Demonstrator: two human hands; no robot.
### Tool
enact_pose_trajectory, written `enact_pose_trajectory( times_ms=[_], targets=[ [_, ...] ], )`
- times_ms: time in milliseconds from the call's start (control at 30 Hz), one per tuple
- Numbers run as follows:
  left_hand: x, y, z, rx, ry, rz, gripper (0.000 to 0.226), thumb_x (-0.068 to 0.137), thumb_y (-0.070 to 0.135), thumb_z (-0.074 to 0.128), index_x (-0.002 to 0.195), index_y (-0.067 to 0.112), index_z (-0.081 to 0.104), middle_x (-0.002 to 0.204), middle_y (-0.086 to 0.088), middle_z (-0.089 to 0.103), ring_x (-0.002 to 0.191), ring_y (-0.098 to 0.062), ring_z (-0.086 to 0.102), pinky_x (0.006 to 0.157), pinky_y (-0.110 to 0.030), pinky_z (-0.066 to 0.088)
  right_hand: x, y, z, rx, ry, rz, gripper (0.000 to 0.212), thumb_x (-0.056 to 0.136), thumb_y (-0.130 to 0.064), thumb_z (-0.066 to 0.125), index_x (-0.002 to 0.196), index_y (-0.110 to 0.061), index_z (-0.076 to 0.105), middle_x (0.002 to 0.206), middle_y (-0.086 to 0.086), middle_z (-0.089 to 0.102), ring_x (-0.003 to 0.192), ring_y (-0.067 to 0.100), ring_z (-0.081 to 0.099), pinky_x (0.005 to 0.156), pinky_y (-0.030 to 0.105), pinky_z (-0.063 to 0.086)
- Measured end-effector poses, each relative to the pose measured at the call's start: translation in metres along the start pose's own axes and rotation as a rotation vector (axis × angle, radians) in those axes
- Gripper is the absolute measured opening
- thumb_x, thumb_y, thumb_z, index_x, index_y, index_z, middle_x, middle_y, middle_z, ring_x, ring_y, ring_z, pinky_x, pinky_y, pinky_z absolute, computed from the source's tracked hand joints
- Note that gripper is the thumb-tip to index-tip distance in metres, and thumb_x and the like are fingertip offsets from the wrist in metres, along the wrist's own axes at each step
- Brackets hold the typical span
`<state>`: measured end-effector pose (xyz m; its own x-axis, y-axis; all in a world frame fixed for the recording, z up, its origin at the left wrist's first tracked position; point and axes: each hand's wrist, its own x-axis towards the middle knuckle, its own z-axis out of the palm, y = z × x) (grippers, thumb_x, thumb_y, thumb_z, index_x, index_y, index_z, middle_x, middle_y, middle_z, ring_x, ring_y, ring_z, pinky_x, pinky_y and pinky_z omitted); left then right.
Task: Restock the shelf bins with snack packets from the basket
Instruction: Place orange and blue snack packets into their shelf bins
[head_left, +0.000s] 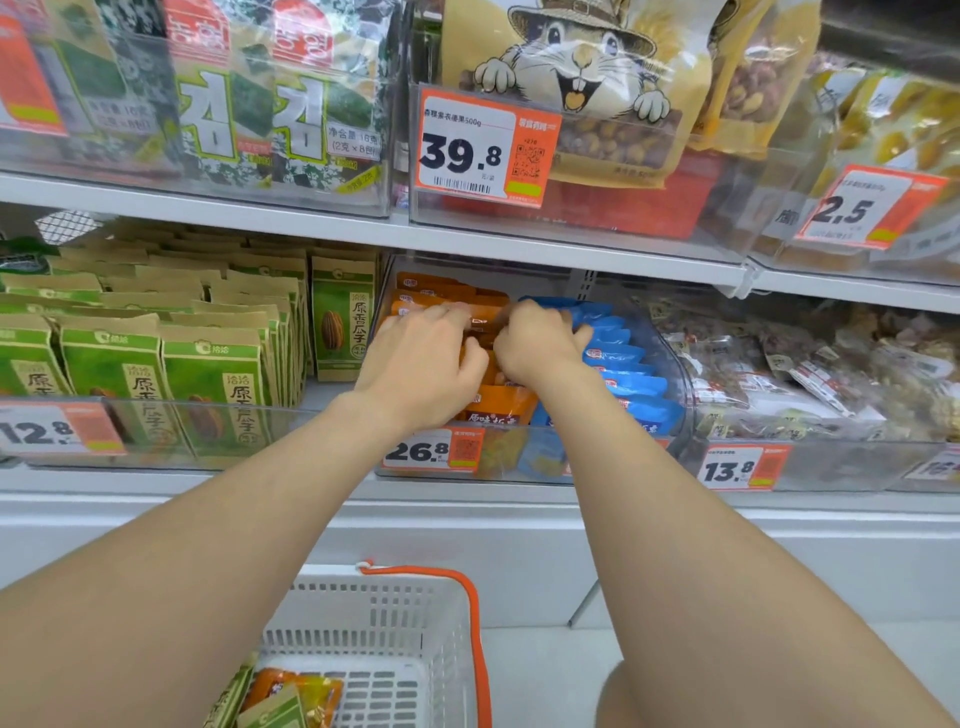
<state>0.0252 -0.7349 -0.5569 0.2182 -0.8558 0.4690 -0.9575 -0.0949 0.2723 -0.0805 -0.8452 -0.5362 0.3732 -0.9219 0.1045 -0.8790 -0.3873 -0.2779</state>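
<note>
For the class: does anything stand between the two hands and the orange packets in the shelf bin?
Nothing visible does. The left hand and right hand have reached over the bin's clear front wall and already rest on the orange packets.

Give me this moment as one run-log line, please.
left hand: on orange packets | right hand: at blue packets | basket: packets remain

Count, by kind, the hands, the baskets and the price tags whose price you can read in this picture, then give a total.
Hands: 2, left hand and right hand
Baskets: 1, the white basket
Readable price tags: 5, namely 39.8, 2.5, 12.8, 26.8, 13.8
Total: 8
</note>
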Motion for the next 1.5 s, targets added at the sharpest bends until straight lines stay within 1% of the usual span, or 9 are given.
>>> enact_pose_trajectory(
  times_ms=[267,467,700,900,1000,1167,1300,1367,1500],
  targets=[
    [-0.014,-0.009,0.003,0.062,-0.127,0.067,0.060,0.102,0.049,0.027,0.138,0.017,0.062,0.134,-0.002,0.067,0.122,-0.025,0.060,0.108,-0.048,0.044,0.009,0.007,0.006,-0.155,0.142,-0.090,0.045,0.089,-0.010,0.066,0.130,-0.029,0.065,0.127,0.006,0.065,0.131,0.031,0.048,0.111,0.056,0.030],
    [-0.015,-0.013,0.003,0.086,-0.132,0.109,0.050,0.109,0.045,0.031,0.138,0.017,0.060,0.138,-0.003,0.064,0.128,-0.025,0.058,0.109,-0.049,0.043,0.016,-0.003,0.002,-0.341,0.155,-0.180,0.051,0.086,-0.007,0.073,0.134,-0.021,0.061,0.130,0.014,0.062,0.128,0.036,0.052,0.108,0.048,0.039],
    [-0.015,-0.013,0.004,0.094,-0.137,0.123,0.050,0.110,0.045,0.031,0.139,0.016,0.059,0.140,-0.005,0.063,0.130,-0.025,0.056,0.111,-0.048,0.042,0.014,-0.005,0.000,-0.236,0.150,-0.140,0.042,0.090,-0.001,0.070,0.130,-0.008,0.059,0.128,0.018,0.060,0.116,0.037,0.062,0.094,0.044,0.052],
    [-0.024,-0.016,-0.001,0.040,-0.130,0.123,0.059,0.107,0.048,0.028,0.147,0.013,0.053,0.150,-0.007,0.056,0.139,-0.026,0.050,0.117,-0.049,0.037,-0.008,-0.005,-0.005,0.012,0.187,-0.146,0.036,0.094,-0.011,0.051,0.128,-0.013,0.063,0.123,0.018,0.065,0.115,0.039,0.059,0.102,0.049,0.047],
    [-0.038,-0.019,-0.008,0.052,-0.006,0.146,0.046,0.106,0.040,0.038,0.139,0.014,0.056,0.138,-0.004,0.061,0.130,-0.024,0.052,0.113,-0.046,0.038,-0.035,-0.006,-0.006,-0.026,0.234,-0.253,0.032,0.091,-0.009,0.049,0.118,-0.009,0.067,0.116,0.018,0.068,0.111,0.041,0.059,0.093,0.048,0.046],
    [-0.075,-0.035,-0.027,0.186,0.223,0.193,0.019,0.092,0.023,0.053,0.108,0.013,0.057,0.101,-0.004,0.052,0.093,-0.026,0.047,0.085,-0.043,0.041,-0.086,-0.015,-0.013,-0.095,0.282,-0.500,0.025,0.086,-0.007,0.051,0.101,-0.010,0.071,0.103,0.011,0.069,0.096,0.033,0.060,0.080,0.044,0.053],
    [-0.110,-0.062,-0.039,0.372,0.170,0.399,0.012,0.084,0.021,0.058,0.089,0.010,0.055,0.083,-0.008,0.048,0.078,-0.031,0.044,0.069,-0.045,0.036,-0.134,-0.039,-0.013,-0.106,0.076,-0.676,0.019,0.088,-0.018,0.052,0.082,-0.016,0.070,0.077,0.007,0.064,0.074,0.031,0.060,0.059,0.032,0.042],
    [-0.128,-0.076,-0.040,0.446,0.075,0.482,0.012,0.083,0.024,0.059,0.080,0.012,0.057,0.074,-0.007,0.051,0.075,-0.031,0.046,0.068,-0.044,0.034,-0.157,-0.049,0.004,-0.163,-0.119,-0.731,0.019,0.088,-0.018,0.053,0.070,-0.017,0.057,0.068,0.003,0.050,0.068,0.029,0.052,0.054,0.029,0.033],
    [-0.181,-0.094,-0.024,0.423,-0.159,0.390,0.021,0.081,0.028,0.062,0.064,0.019,0.053,0.058,-0.001,0.053,0.066,-0.029,0.048,0.067,-0.040,0.032,-0.195,-0.060,0.057,-0.325,-0.476,-0.765,0.018,0.092,-0.013,0.057,0.075,-0.016,0.050,0.077,0.003,0.046,0.067,0.026,0.051,0.049,0.029,0.029]
  ],
)
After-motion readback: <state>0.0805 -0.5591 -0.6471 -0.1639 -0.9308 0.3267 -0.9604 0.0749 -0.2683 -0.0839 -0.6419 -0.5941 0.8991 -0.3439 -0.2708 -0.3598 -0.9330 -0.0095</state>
